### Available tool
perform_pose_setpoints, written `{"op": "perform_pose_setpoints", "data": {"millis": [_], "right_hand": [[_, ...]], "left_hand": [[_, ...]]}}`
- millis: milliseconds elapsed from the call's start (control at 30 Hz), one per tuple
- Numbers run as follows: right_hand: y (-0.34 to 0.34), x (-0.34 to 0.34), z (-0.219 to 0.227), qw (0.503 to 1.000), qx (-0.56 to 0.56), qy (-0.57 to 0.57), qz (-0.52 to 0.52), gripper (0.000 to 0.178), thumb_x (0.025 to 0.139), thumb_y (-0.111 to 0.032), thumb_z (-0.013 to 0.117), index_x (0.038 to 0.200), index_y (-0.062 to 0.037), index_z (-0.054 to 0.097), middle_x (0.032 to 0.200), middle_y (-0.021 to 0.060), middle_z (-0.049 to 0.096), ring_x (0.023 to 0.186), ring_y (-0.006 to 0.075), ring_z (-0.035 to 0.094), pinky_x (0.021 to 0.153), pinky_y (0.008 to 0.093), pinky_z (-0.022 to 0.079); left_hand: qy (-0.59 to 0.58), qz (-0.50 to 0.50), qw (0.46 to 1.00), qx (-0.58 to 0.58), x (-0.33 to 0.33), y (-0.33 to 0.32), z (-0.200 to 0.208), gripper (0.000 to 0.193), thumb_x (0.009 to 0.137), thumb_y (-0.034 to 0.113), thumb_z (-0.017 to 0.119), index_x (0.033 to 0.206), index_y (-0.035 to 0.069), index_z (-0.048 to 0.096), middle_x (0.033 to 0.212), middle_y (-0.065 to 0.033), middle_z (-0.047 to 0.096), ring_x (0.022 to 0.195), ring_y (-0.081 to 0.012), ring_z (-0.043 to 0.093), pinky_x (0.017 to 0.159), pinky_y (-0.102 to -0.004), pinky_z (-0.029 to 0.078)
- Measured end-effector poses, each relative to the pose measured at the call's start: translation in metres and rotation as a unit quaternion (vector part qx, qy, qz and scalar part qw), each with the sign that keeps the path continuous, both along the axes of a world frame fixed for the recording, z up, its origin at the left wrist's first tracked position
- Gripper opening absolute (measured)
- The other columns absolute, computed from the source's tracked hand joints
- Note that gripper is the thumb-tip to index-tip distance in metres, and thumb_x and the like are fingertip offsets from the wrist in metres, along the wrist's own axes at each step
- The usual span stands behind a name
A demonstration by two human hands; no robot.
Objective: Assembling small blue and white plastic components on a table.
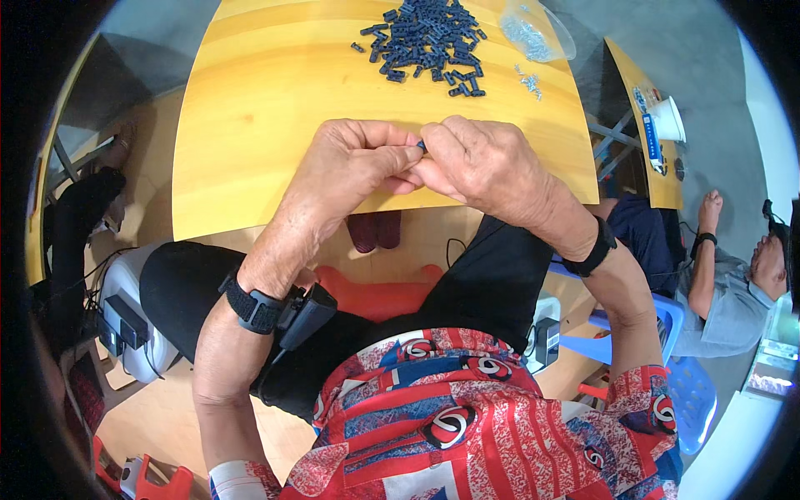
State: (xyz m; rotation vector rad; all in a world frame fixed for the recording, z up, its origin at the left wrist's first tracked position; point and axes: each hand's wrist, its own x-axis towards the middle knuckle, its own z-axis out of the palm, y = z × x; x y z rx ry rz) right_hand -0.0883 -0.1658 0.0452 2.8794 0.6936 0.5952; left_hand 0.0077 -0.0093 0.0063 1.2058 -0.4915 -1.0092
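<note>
My left hand [354, 162] and my right hand [487, 158] meet above the near edge of the yellow wooden table [250, 142]. Both are closed, thumbs and fingers pinched together around a small dark plastic piece [422, 146]. Only a sliver of that piece shows between the fingertips; its shape is hidden. Beyond my hands lies a heap of small black plastic parts [429, 42], short and jointed-looking. To its right, tiny silvery metal bits [530, 84], perhaps screws, lie scattered on the wood.
A clear plastic bag [533, 35] with more small metal bits rests at the table's far right corner. Past the right edge, another table [621, 83] carries a white cup [668, 121] and a blue box [651, 137]. A person [725, 283] sits there.
</note>
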Motion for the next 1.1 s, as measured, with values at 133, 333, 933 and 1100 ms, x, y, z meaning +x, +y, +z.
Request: {"op": "perform_pose_setpoints", "data": {"millis": [133, 333, 933, 1100], "right_hand": [[-0.002, -0.002, -0.003, 1.000, -0.014, -0.007, -0.007, 0.028, 0.074, -0.026, 0.068, 0.070, -0.0062, 0.049, 0.062, 0.0044, 0.044, 0.054, 0.0157, 0.054, 0.044, 0.0259, 0.048], [0.005, -0.010, -0.004, 0.999, -0.029, 0.010, -0.021, 0.024, 0.074, -0.022, 0.065, 0.067, -0.0060, 0.049, 0.062, 0.0040, 0.044, 0.054, 0.0152, 0.055, 0.041, 0.0268, 0.047], [0.007, -0.027, -0.012, 0.998, 0.031, -0.012, -0.050, 0.020, 0.073, -0.021, 0.065, 0.067, -0.0064, 0.052, 0.061, 0.0025, 0.045, 0.053, 0.0165, 0.054, 0.042, 0.0286, 0.046], [0.000, -0.037, -0.025, 0.973, 0.175, -0.025, -0.149, 0.020, 0.073, -0.019, 0.067, 0.071, -0.0050, 0.053, 0.063, 0.0040, 0.047, 0.053, 0.0190, 0.056, 0.043, 0.0296, 0.047]], "left_hand": [[-0.015, -0.038, 0.999, 0.022, 0.000, 0.000, -0.001, 0.017, 0.088, 0.008, 0.057, 0.092, -0.005, 0.067, 0.082, -0.0094, 0.068, 0.073, -0.0133, 0.065, 0.068, -0.0240, 0.055], [-0.068, -0.024, 0.997, 0.026, -0.007, -0.002, -0.004, 0.018, 0.088, 0.009, 0.055, 0.089, -0.004, 0.067, 0.079, -0.0081, 0.068, 0.071, -0.0114, 0.064, 0.065, -0.0223, 0.053], [-0.023, -0.057, 0.998, 0.036, -0.008, -0.010, 0.005, 0.014, 0.083, 0.006, 0.059, 0.080, -0.004, 0.068, 0.070, -0.0062, 0.065, 0.061, -0.0069, 0.060, 0.059, -0.0184, 0.051], [-0.010, -0.084, 0.996, 0.024, -0.008, -0.012, 0.001, 0.017, 0.088, 0.011, 0.057, 0.091, -0.004, 0.066, 0.079, -0.0083, 0.067, 0.072, -0.0119, 0.065, 0.067, -0.0225, 0.054]]}}
